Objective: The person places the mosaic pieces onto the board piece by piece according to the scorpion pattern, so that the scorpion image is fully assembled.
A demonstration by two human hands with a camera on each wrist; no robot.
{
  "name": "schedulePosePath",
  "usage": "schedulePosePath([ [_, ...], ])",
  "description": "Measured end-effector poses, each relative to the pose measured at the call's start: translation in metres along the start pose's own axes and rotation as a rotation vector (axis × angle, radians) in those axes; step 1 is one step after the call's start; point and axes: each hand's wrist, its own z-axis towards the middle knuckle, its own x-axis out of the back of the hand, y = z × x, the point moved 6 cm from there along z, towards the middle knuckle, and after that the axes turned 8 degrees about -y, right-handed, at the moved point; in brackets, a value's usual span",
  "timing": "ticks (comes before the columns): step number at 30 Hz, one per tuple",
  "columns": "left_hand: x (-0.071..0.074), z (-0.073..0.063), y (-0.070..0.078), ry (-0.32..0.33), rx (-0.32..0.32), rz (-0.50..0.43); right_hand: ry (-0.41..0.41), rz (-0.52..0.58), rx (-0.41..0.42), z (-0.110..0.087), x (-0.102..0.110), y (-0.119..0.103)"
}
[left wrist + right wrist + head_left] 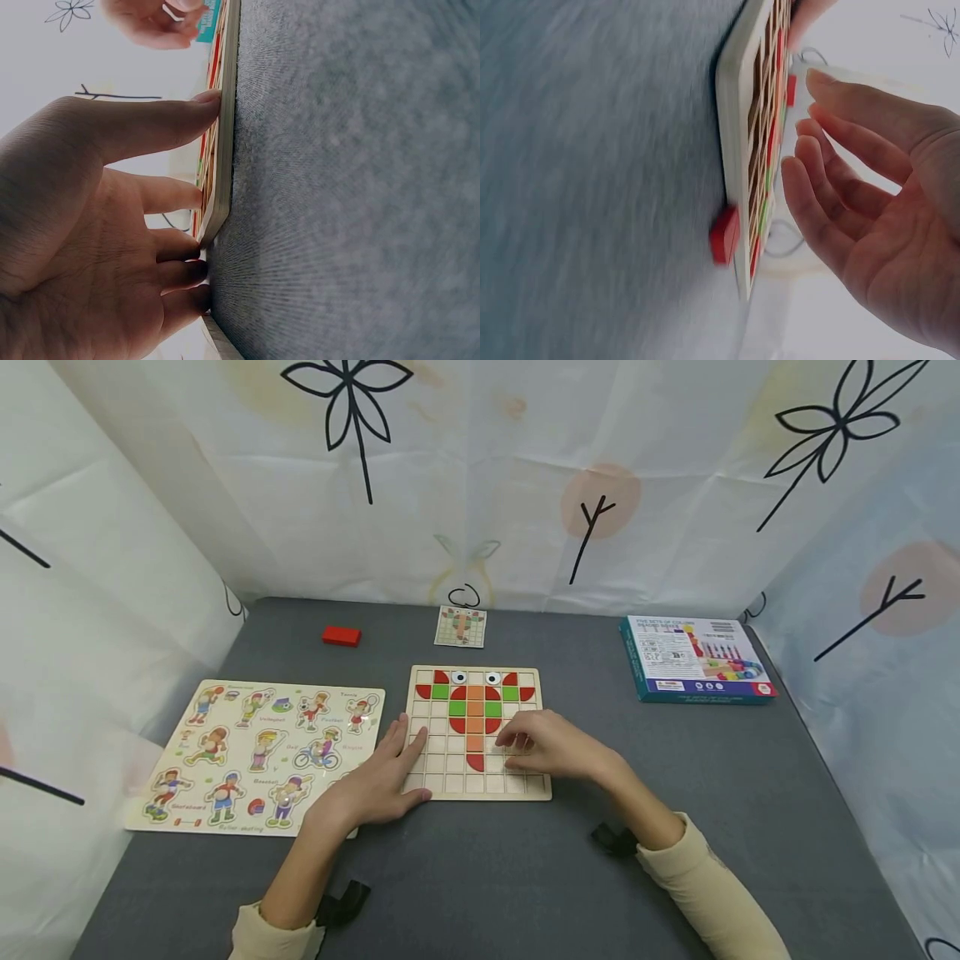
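A wooden grid board [440, 785] lies on the grey table, with red, green and orange pieces [475, 727] and two eye pieces [492, 677] set in it. My left hand [378, 777] rests along its left edge, fingers spread; the left wrist view shows the thumb [165, 124] at the rim. Over the board's right side hovers my right hand [555, 745], its fingers loosely bent. Nothing shows between those fingers [832, 187] in the right wrist view. There, a small red piece [725, 235] sits against the board's side.
Left of the board lies a sports picture board [255, 760], near my left hand. A pattern card [460, 627] and a red block [341, 636] lie behind. A teal-edged box [701, 660] stands at the back right. Fabric walls [487, 485] enclose the table.
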Motion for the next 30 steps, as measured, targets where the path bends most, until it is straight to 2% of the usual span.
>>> schedulePosePath([
  [10, 0.0, 0.0, 0.002, -0.021, 0.037, 0.029, 0.014, 0.112, -0.099, -0.037, 0.014, 0.034],
  [15, 0.0, 0.001, 0.0, -0.018, 0.044, 0.029, -0.015, 0.106, -0.136, -0.048, 0.014, 0.045],
  [18, 0.0, 0.001, 0.0, -0.014, 0.04, 0.036, -0.024, 0.083, -0.15, -0.05, 0.011, 0.049],
  [23, 0.001, 0.001, 0.0, -0.014, 0.042, 0.034, 0.01, 0.05, -0.156, -0.048, 0.01, 0.053],
  [30, 0.0, 0.001, 0.001, -0.016, 0.039, 0.03, 0.03, 0.05, -0.165, -0.042, 0.01, 0.056],
])
